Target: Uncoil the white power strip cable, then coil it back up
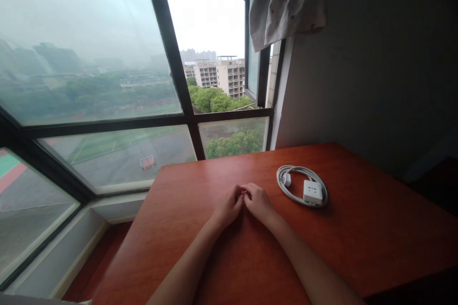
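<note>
My left hand [229, 204] and my right hand [256, 202] rest together on the reddish-brown wooden table [179, 205]. Their fingers are curled in and the fingertips meet, with the thumbs side by side. No object shows in either hand. To the right of my right hand, apart from it, lies a white extension cord [303, 168] wound in a loop. Its socket block [312, 192] sits at the near right of the loop, sockets facing up, and its plug [286, 179] lies inside the loop at the left.
Beyond the table stands a large dark-framed window [191, 136] with one pane open at the right. A pale curtain [286, 5] hangs above its right side. A grey wall [358, 81] rises on the right. The table's left edge drops toward a sill and reddish floor [103, 257].
</note>
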Motion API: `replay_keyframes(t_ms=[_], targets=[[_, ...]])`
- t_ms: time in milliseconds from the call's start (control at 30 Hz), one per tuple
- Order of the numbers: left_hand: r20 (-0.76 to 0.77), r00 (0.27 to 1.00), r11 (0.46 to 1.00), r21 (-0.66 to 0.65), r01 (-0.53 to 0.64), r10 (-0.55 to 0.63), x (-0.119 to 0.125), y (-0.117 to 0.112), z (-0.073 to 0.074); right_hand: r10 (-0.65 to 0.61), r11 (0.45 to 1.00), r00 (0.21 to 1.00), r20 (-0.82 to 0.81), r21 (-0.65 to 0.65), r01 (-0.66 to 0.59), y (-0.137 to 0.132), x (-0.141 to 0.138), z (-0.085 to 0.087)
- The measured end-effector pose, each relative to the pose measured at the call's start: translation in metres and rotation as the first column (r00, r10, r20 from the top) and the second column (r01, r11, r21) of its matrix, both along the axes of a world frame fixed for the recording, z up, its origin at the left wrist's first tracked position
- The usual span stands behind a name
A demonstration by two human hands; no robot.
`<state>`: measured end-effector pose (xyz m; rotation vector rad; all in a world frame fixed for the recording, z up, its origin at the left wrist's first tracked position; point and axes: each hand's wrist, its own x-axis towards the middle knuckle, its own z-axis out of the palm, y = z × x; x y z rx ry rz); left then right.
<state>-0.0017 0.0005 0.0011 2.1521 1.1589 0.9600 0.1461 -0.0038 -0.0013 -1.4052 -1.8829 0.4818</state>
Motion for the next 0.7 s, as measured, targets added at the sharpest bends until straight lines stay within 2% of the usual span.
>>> replay_keyframes(t_ms=[700], targets=[[-0.003,1.0,1.0,0.001,0.0,0.0,-0.001,0.0011,-0.001,0.006,1.0,1.0,0.029,-0.029,-0.005,-0.0016,-0.0005,0.0048]])
